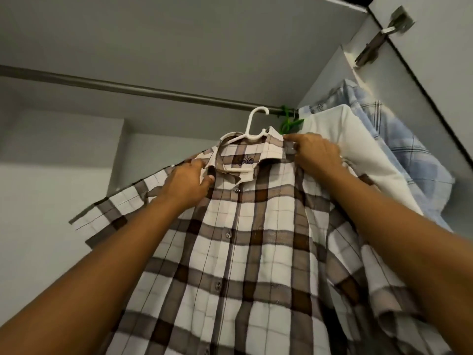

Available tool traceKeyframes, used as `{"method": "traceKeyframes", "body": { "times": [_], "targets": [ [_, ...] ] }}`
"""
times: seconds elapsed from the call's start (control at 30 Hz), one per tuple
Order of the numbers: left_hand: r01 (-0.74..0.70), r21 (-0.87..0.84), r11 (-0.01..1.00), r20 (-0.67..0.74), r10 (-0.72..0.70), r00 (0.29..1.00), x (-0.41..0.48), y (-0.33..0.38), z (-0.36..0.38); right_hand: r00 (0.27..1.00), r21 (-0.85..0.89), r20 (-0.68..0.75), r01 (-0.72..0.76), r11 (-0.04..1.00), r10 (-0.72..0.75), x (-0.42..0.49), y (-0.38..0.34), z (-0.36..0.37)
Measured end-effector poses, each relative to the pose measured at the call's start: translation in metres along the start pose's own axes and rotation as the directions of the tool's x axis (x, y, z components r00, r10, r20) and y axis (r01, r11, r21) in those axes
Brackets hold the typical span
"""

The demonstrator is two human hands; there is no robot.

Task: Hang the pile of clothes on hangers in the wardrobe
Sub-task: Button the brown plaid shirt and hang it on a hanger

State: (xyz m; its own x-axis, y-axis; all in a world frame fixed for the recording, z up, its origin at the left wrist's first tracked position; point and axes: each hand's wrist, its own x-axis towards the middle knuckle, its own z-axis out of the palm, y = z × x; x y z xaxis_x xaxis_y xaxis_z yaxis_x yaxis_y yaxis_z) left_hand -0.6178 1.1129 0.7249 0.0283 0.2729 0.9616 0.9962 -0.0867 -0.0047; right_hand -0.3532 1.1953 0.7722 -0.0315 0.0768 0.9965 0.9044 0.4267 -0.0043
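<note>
A brown-and-white checked shirt [245,242] hangs on a white plastic hanger [252,129]. The hanger's hook sits at the metal wardrobe rail [128,88], just in front of it. My left hand [188,179] grips the shirt's left shoulder beside the collar, thumb curled onto the placket. My right hand [314,152] grips the right shoulder at the collar, fingers curled over the fabric. Both arms reach upward.
To the right on the rail hang a white shirt [358,155] on a green hanger [289,121] and a light blue checked shirt [399,139]. The open wardrobe door with its hinge [384,37] is at upper right. Grey wardrobe walls lie to the left.
</note>
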Motion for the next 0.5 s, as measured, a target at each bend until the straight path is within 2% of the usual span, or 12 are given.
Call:
{"method": "traceKeyframes", "body": {
  "times": [0.17,0.33,0.5],
  "targets": [
    [-0.011,0.041,0.999,0.082,0.008,0.997,0.016,-0.011,0.047,0.999,-0.098,-0.005,-0.032,0.995,0.032,0.027,0.0,0.024],
    [-0.071,-0.027,0.997,0.089,0.073,0.993,0.042,-0.023,0.076,0.997,-0.169,-0.043,-0.068,0.983,0.061,0.071,0.009,0.038],
    [-0.06,-0.096,0.994,0.104,0.07,0.992,0.051,-0.026,0.098,0.996,-0.226,-0.047,0.06,0.972,-0.072,0.079,0.023,0.033]
  ]
}}
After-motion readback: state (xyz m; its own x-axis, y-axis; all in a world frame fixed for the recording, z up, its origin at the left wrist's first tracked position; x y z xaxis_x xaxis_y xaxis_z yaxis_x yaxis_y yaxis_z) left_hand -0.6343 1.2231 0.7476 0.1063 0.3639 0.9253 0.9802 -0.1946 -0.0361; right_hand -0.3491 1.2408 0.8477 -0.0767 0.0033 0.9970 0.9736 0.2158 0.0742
